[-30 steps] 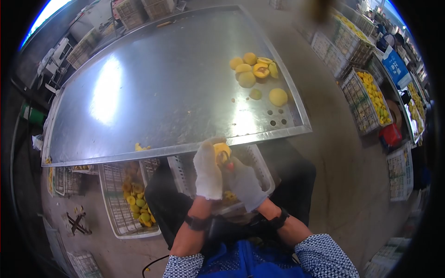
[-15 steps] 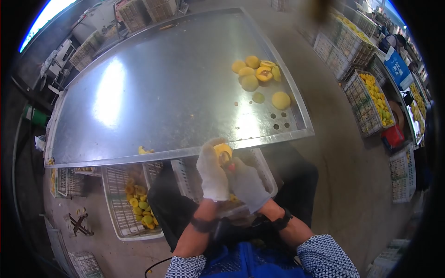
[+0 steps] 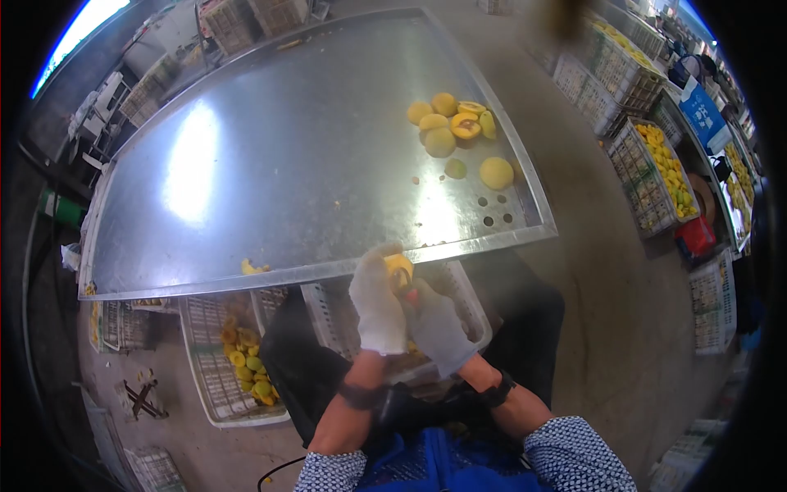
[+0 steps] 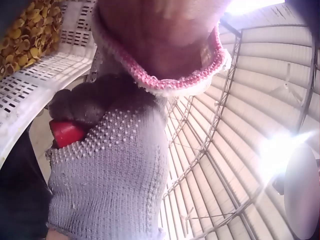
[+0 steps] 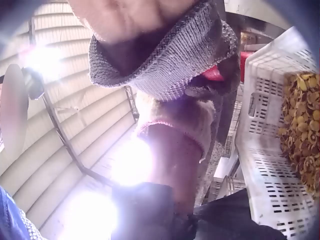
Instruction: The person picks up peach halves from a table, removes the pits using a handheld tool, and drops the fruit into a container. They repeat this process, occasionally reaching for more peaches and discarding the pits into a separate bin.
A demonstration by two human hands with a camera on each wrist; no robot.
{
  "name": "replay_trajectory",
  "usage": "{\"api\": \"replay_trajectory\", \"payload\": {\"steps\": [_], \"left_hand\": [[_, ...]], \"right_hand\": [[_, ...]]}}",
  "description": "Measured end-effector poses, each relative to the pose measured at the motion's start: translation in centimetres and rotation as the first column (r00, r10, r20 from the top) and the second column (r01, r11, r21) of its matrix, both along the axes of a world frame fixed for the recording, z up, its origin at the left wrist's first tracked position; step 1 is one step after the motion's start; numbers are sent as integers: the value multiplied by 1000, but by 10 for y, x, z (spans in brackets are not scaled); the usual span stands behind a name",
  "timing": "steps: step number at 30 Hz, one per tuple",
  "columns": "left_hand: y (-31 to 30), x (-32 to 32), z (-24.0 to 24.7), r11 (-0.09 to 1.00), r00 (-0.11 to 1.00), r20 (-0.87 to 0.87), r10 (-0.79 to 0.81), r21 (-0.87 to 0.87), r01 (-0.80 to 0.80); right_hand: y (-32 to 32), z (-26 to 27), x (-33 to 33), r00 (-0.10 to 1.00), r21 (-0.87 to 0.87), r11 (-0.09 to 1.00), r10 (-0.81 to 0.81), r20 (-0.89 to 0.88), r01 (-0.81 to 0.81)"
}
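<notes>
At the near edge of the metal table (image 3: 270, 189), both hands meet over a yellow peach (image 3: 399, 265) whose cut face shows a dark centre. My gloved left hand (image 3: 377, 307) grips the peach from its left side. In my gloved right hand (image 3: 441, 328) is a tool with a red handle (image 3: 412, 297), its working end at the cut face. The red handle's end (image 4: 67, 134) pokes out of the right fist in the left wrist view. Fingers and gloves hide the rest of the tool, so I cannot tell its exact kind.
Several peaches (image 3: 439, 142), one cut open, lie at the table's right side near some drain holes (image 3: 489, 221). Beneath the hands stands a white crate (image 5: 270, 175) holding many fruit pieces (image 5: 302, 115). Another crate (image 3: 197, 361) with peaches stands on the floor to the left.
Both hands keep their grips at the table edge, with only slight movement of the peach and tool. The head view has shifted a little.
</notes>
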State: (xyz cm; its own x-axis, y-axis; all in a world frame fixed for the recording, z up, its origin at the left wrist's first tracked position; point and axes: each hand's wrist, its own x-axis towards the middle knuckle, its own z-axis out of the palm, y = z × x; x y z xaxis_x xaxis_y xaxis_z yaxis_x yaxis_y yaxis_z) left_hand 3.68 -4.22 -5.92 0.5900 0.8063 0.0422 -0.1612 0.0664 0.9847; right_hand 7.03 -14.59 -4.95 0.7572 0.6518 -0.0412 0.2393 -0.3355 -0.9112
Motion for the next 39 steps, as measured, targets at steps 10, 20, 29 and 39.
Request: {"api": "replay_trajectory", "payload": {"steps": [10, 20, 29, 39], "left_hand": [[-1, 4, 14, 999, 997, -68, 27, -28, -29], [13, -6, 29, 962, 955, -118, -272, 1, 274], [30, -13, 47, 840, 817, -202, -540, -63, 539], [42, -12, 65, 658, 521, -517, -679, -113, 745]], "right_hand": [[1, 1, 8, 993, -63, 996, 72, 92, -66], [-7, 4, 3, 996, 102, 992, 83, -31, -80], [-16, 4, -8, 926, 232, 965, 198, -321, -125], [-28, 3, -18, 735, 261, 941, 332, -591, -215]]}}
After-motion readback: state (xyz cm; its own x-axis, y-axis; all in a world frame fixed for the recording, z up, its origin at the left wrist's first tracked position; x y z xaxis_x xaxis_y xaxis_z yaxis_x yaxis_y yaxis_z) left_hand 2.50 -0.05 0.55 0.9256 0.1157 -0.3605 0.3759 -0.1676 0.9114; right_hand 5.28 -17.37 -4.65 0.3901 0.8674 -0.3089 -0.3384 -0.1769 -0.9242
